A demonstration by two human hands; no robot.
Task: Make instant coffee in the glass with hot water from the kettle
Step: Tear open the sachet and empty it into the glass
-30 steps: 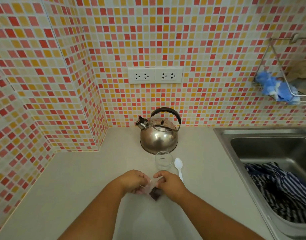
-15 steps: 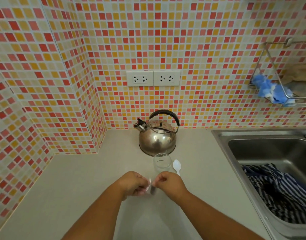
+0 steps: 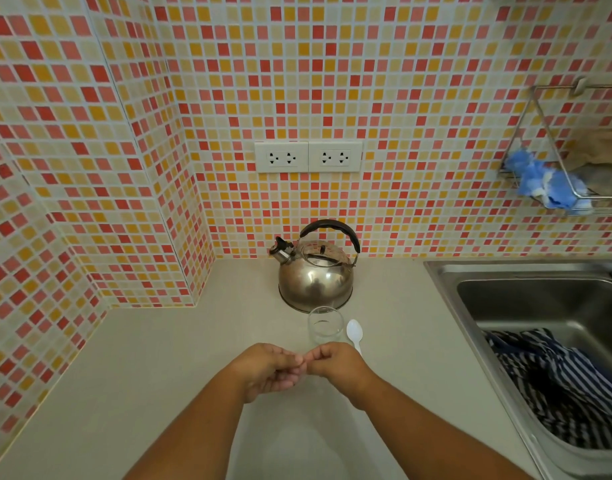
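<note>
A steel kettle [image 3: 315, 282] with a black handle stands at the back of the pale counter [image 3: 159, 358], against the tiled wall. Just in front of it stands an empty clear glass [image 3: 324, 327], and a white plastic spoon [image 3: 353, 332] lies to its right. My left hand [image 3: 268, 370] and my right hand [image 3: 335, 365] meet fingertip to fingertip just in front of the glass. They pinch a small coffee sachet, which the fingers hide almost fully.
A steel sink [image 3: 446, 271] at the right holds a dark striped cloth [image 3: 557, 382]. A wire rack [image 3: 554, 188] with a blue cloth hangs on the wall above it. Two wall sockets [image 3: 308, 156] sit above the kettle. A tiled corner juts out at the left.
The dark sachet showed below my hands a second ago and is now tucked between my fingers. Both hands have drawn closer together, and the view has tilted slightly.
</note>
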